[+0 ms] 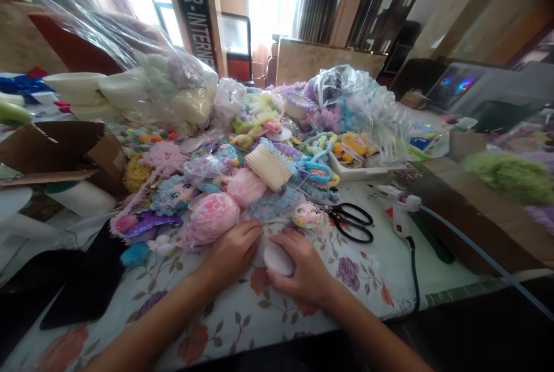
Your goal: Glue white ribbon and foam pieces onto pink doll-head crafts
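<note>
My right hand (305,268) is closed round a smooth white rounded piece (277,259) on the floral tablecloth (242,314). My left hand (234,251) rests beside it with curled fingers that touch the white piece's left side and a thin strand running toward the doll head. Just beyond my hands lie a small doll head (308,215) with pink hair and a pink yarn ball (213,217). Black scissors (352,222) lie to the right of the doll head.
A white glue gun (400,210) with a black cord stands at the right. Craft yarn, a cream ribbon spool (268,166), doll parts and clear plastic bags (359,101) crowd the table's back. A cardboard box (56,150) sits at left, a dark flat object (82,285) at front left.
</note>
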`<state>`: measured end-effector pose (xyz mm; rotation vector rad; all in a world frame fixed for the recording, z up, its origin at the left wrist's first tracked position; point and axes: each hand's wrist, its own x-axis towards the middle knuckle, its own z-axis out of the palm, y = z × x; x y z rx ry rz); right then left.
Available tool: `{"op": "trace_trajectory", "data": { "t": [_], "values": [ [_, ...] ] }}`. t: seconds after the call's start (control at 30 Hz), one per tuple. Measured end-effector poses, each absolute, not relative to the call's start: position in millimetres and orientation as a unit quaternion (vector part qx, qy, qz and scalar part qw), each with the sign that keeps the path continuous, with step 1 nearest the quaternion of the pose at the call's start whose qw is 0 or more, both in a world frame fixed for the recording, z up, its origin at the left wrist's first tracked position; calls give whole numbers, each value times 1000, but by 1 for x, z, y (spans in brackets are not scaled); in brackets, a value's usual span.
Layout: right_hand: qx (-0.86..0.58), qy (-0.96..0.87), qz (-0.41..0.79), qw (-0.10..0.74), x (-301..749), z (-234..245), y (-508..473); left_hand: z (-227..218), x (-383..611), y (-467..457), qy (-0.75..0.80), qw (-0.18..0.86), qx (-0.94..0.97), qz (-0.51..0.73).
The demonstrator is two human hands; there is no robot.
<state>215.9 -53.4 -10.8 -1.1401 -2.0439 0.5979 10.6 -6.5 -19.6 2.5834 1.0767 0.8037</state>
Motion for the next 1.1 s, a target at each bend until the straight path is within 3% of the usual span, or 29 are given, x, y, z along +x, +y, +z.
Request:
{"op": "trace_trajectory", "data": {
  "t": [0.23, 0.47, 0.57, 0.67, 0.73, 0.93, 1.03, 1.1],
  "values": [
    [-507, -693, 311, 407, 223, -19, -53, -21, 7, 14, 399, 97, 868, 278],
    [-506, -715, 107, 471, 232, -12, -39, 2, 9, 13, 413, 91, 843, 333],
    [-561, -703, 30, 435, 249, -10, -24, 7, 13, 11, 378, 35, 860, 342],
    [-587, -723, 79, 356, 259, -13, -8, 9, 17, 17, 353, -54, 894, 272],
    [-581, -721, 134, 354, 264, -13, -1, 9, 20, 25, 363, -102, 901, 213],
    [-582, -476, 319, 577, 297, 15, 10, 19, 16, 38, 448, -144, 866, 169],
    [-555, -440, 285, 646, 309, 32, 11, 29, 10, 41, 482, -146, 850, 154],
    [-555, -487, 245, 629, 306, 35, 11, 35, 4, 47, 500, -149, 841, 143]
  ]
}}
